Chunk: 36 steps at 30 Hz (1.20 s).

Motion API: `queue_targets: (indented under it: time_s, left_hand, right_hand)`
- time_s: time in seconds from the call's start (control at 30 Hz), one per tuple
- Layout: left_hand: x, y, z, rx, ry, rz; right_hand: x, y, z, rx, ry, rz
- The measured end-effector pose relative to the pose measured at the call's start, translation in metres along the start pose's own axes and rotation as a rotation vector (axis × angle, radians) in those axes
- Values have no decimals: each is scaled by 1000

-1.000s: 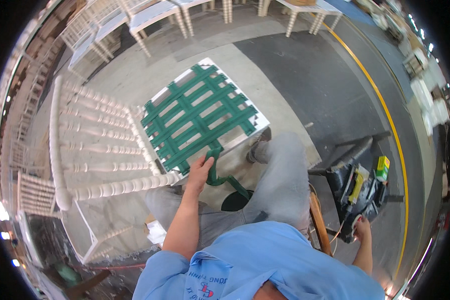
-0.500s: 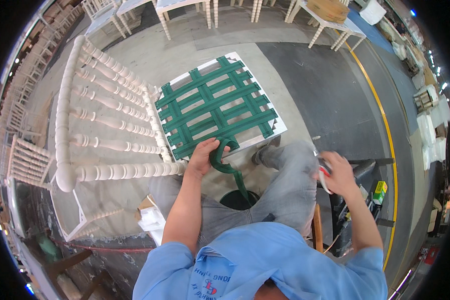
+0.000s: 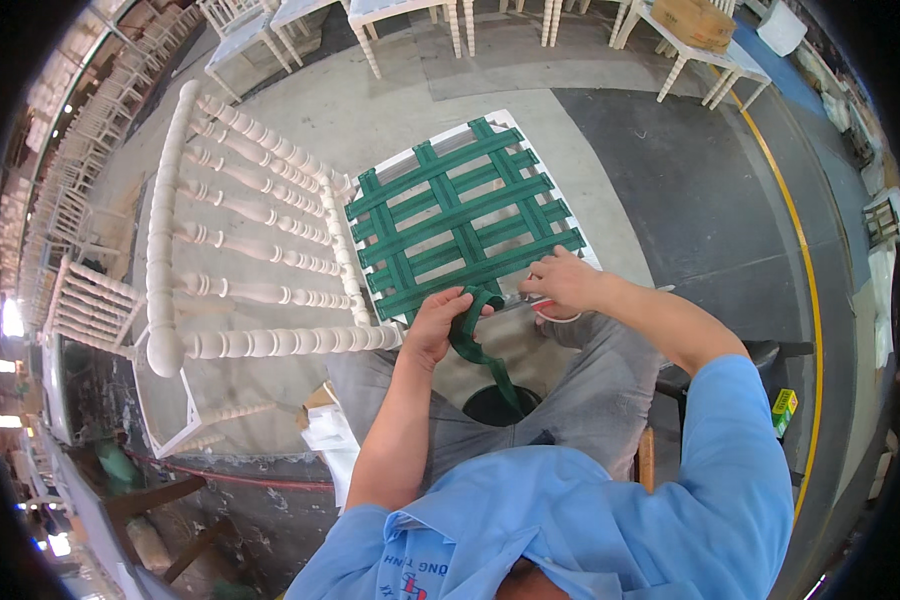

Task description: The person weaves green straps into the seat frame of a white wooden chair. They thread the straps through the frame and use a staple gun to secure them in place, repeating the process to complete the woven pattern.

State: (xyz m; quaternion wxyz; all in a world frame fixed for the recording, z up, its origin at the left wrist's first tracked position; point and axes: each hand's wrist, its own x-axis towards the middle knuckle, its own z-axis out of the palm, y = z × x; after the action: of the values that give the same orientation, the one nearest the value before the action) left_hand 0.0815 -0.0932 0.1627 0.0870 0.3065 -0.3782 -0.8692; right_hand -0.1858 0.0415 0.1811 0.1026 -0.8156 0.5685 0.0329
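Observation:
In front of me stands a white chair with a turned-spindle back, its seat woven from green webbing. My left hand pinches the loose end of a green webbing strap at the seat's near edge. From there the strap hangs down into a black bucket between my legs. My right hand grips a pair of scissors with red and white handles. Their blades point left, toward the strap beside my left fingers; whether they touch it cannot be made out.
Several white chairs stand along the back, one bearing a cardboard box. More chairs line the far left. White sheets lie beside my left leg. A green and yellow small box is on the right, near a yellow floor line.
My right hand has swung left with the scissors, from beside my right knee to the seat's near edge. My left hand still holds the strap. The whole view has shifted slightly.

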Motion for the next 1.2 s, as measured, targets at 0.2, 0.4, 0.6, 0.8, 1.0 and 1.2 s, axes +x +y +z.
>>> queue_targets:
  time_s: [0.2,0.4,0.6,0.8,1.0,1.2]
  left_hand:
    - [-11,10,-5,-4,73,68]
    - [16,-30,-7,477,94,64]
    - [14,-68,-36,708,187,163]
    - [6,-66,-2,615,148,-9]
    - [-13,-101,-6,761,138,89]
    - [-43,-96,-11,596,240,49]
  right_hand:
    - [-8,1,-8,56,9,56]
    - [-138,-25,-31,331,637,661]
    - [-292,-127,4,611,944,1683]
    - [-427,-249,100,184,770,2166]
    - [-461,-294,123,126,370,2259]
    - [-455,-278,124,48,356,2104]
